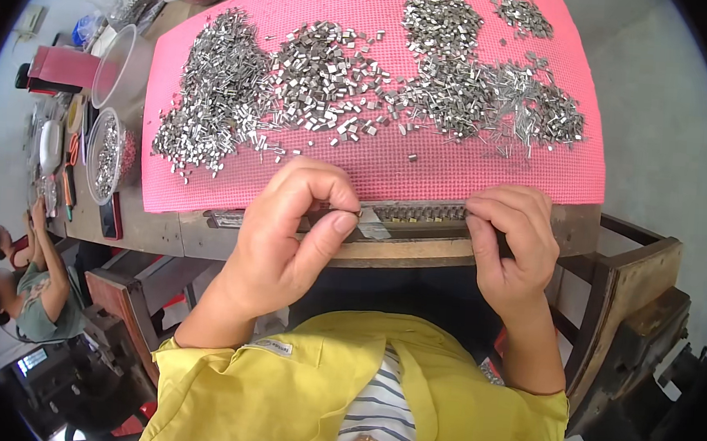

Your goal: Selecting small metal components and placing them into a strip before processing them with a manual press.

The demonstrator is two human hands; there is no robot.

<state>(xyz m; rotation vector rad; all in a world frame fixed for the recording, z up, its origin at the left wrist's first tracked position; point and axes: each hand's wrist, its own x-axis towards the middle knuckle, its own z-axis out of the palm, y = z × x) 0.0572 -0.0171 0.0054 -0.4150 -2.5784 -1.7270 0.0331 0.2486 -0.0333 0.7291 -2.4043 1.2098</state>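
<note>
Along the near table edge lies a long, narrow metal rail (402,227) with a row of small metal pieces (424,214) set in it. My left hand (287,232) is over the rail's left part. Its thumb and forefinger are pinched at a tiny dark thing too small to name. My right hand (516,240) is at the right end of the row, fingers curled and thumb close to the fingertips; what they grip is hidden. Beyond both hands, heaps of small shiny metal parts (327,75) lie on a pink mesh mat (374,164).
Left of the mat stand a clear tub of metal parts (108,158) and another clear tub (117,65). A dark phone (111,218) and orange-handled scissors (70,172) lie nearby. Another person (45,297) sits at far left. A wooden frame (627,297) stands at right.
</note>
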